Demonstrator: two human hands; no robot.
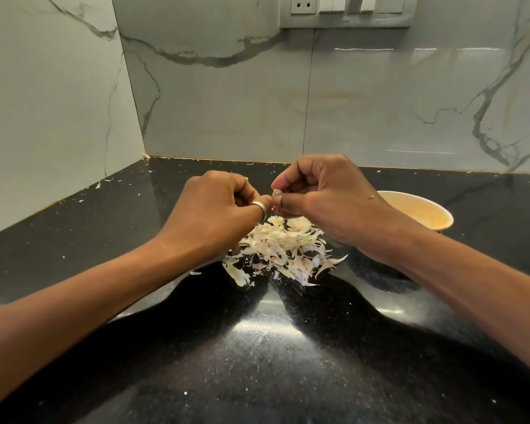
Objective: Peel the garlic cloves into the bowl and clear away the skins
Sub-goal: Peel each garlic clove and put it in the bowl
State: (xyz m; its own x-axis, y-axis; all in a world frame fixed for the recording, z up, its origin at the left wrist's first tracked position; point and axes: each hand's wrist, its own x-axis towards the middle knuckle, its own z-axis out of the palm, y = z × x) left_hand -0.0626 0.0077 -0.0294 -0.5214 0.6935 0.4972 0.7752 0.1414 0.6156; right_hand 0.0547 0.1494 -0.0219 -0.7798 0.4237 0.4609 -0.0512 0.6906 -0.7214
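Note:
Both hands meet above a heap of pale garlic skins point(283, 250) on the black counter. My left hand point(219, 206), a silver ring on one finger, and my right hand point(322, 197) pinch a small garlic clove point(276, 194) between their fingertips; most of the clove is hidden by the fingers. A cream bowl point(438, 214) stands to the right, behind my right wrist, which covers its left part. Its contents cannot be made out.
The black speckled counter point(257, 347) runs into a corner of marble-patterned wall tiles point(227, 102). Small skin flakes lie scattered along the left wall and the counter. A switch and socket panel point(346, 10) sits high on the back wall.

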